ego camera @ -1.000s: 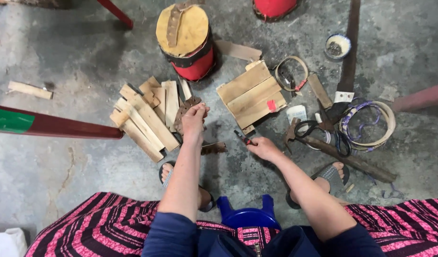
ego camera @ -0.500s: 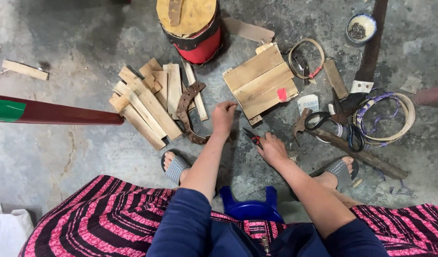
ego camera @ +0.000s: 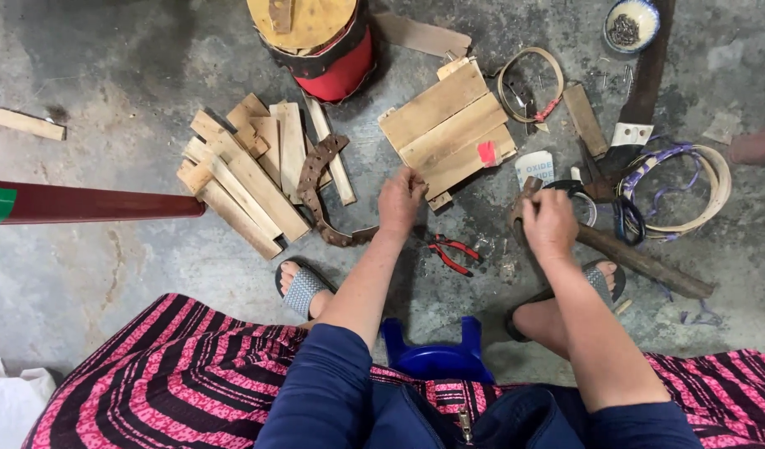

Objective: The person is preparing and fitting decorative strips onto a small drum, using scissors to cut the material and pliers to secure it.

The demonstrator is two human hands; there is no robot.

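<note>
Left hand [ego camera: 401, 198] touches wooden panel [ego camera: 445, 126] on grey concrete floor [ego camera: 91, 274].

Pale tan wooden slats [ego camera: 249, 170] lie left of the red drum [ego camera: 336, 62]. Red-handled pliers [ego camera: 449, 252] below it, and a pink-and-black striped skirt [ego camera: 191, 378]; blue stool [ego camera: 436, 353].

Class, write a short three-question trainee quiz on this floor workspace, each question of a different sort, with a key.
1. True or false: the red-handled pliers lie on the floor, in neither hand.
2. The right hand rests on: A) hammer B) bowl of nails C) blue stool.
3. Fill in: the left hand touches the edge of the wooden ____ panel.

Key: 1 true; 2 A; 3 slat.
</note>
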